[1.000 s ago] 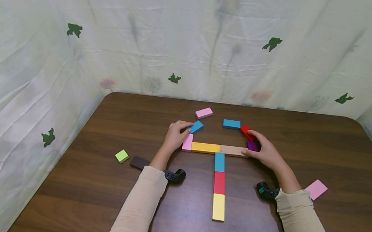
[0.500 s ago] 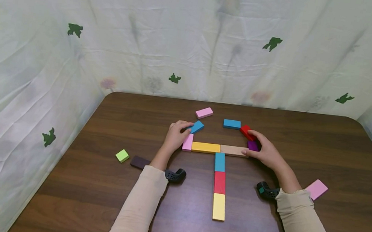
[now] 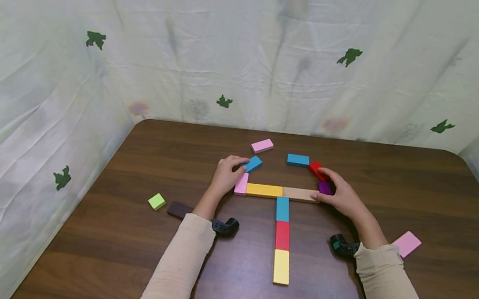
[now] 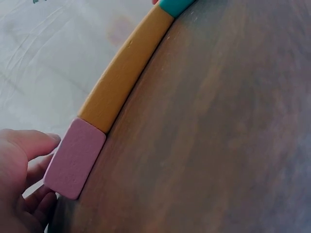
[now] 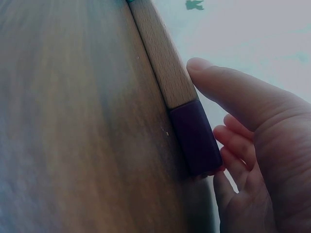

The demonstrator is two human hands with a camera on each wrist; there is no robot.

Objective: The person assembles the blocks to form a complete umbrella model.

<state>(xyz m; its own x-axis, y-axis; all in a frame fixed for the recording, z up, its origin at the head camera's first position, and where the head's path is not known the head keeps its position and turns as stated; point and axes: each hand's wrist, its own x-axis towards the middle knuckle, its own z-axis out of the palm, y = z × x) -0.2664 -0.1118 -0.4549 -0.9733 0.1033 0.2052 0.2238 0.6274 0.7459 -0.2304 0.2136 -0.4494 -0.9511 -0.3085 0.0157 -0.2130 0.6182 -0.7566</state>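
On brown wood-grained bench (image 3: 97, 251): sky-blue, oblong, painted block (image 3: 254, 164), likely light, stiff and smooth, best taken by long edges, at left hand (image 3: 224, 176), pinch or mere touch unclear; red oblong block (image 3: 317, 169) and purple oblong block (image 3: 325, 188) at right hand (image 3: 344, 193), fingers (image 3: 332, 175) loosely spread.

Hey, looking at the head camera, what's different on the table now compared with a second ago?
Nothing has visibly changed. The left hand is still at the angled blue block, the right hand still by the angled red block and purple block; everything else lies where it was.
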